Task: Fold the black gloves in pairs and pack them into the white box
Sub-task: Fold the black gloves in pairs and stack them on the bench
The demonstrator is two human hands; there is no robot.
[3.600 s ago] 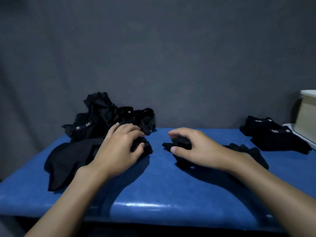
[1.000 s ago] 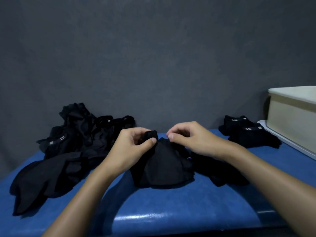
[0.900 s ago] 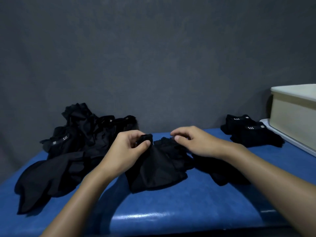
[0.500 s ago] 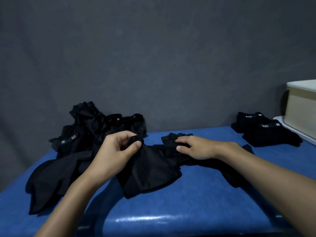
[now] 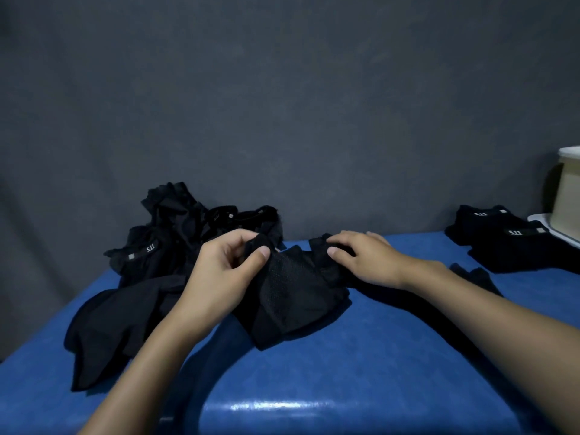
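A black mesh glove [image 5: 292, 296] lies on the blue table [image 5: 361, 381] in front of me. My left hand [image 5: 226, 274] pinches its upper left corner between thumb and fingers. My right hand [image 5: 367, 259] rests on the glove's far right finger stubs, fingers fairly straight and pressing down. A second black glove [image 5: 477, 277] lies partly under my right forearm. A heap of loose black gloves [image 5: 175, 240] sits at the back left. Two folded pairs [image 5: 508, 240] lie at the back right. The white box [image 5: 568, 196] shows at the right edge.
A flat black cloth piece [image 5: 110, 324] lies at the left of the table, near its left edge. A white lid or tray [image 5: 552, 227] lies under the box. A dark grey wall stands right behind the table.
The glove has been lowered from a lifted hold onto the table and spread out. My right hand let go of its pinch and now lies flatter on the glove's far side.
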